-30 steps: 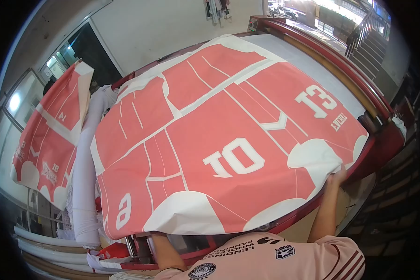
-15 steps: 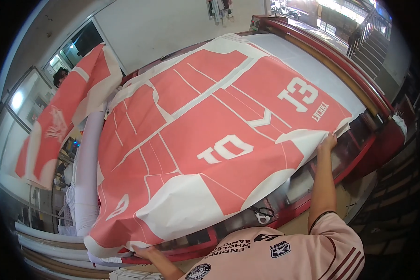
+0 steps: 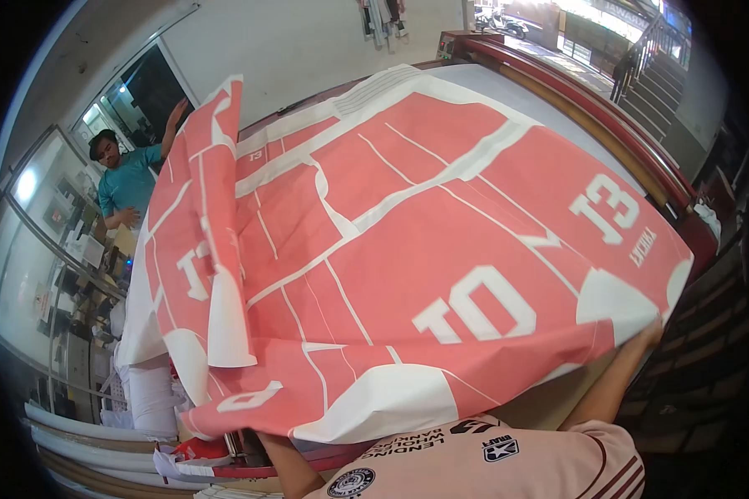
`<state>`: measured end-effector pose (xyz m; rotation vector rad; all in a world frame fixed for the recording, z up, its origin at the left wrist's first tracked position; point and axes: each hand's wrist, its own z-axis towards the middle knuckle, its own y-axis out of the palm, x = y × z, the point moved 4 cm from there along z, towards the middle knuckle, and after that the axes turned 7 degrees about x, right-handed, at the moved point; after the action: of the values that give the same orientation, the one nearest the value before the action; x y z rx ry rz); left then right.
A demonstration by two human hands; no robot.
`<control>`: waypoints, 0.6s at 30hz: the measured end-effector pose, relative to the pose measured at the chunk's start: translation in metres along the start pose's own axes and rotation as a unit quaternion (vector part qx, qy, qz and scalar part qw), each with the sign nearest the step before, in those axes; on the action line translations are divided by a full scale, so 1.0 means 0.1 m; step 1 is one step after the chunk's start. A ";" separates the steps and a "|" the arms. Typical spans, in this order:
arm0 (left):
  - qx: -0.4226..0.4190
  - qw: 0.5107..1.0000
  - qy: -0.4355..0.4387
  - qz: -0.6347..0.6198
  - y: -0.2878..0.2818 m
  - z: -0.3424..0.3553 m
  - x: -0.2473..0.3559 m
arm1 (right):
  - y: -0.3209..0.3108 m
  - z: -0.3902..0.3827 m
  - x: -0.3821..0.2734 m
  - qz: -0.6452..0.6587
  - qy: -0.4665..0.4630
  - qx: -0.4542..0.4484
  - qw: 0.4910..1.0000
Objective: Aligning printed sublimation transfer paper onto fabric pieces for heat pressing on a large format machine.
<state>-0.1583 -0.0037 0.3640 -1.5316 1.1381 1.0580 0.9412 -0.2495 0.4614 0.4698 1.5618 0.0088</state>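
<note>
A wide coral-red and white sheet, printed with jersey panels, spreads across the table in front of me; whether it is paper or cloth I cannot tell. My right hand is closed on its near right corner, lifted off the table edge. On the left, my left forearm goes up to the near edge, and the sheet covers the fingers of that hand. The far left part stands up in a tall fold, overlapping the rest. The near edge sags between my hands.
Behind the fold stands a co-worker in a teal shirt, one arm raised. A red machine with a long roller runs along the right. Long rolls lie at the lower left. Part of the red table frame shows below the sheet.
My right hand has moved right and nearer, drawing the sheet that way. The flap at the left has swung right over the sheet, revealing the co-worker. Scissors on the table are now covered.
</note>
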 end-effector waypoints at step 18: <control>-0.051 -0.167 -0.733 -0.658 -0.23 -3.08 -1.04 | -0.48 -0.64 -0.57 0.019 0.038 0.051 0.998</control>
<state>-0.1233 -0.2810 0.5307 -0.4474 4.1632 -0.5150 0.8644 -0.2926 0.5054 0.5851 1.6327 -0.0238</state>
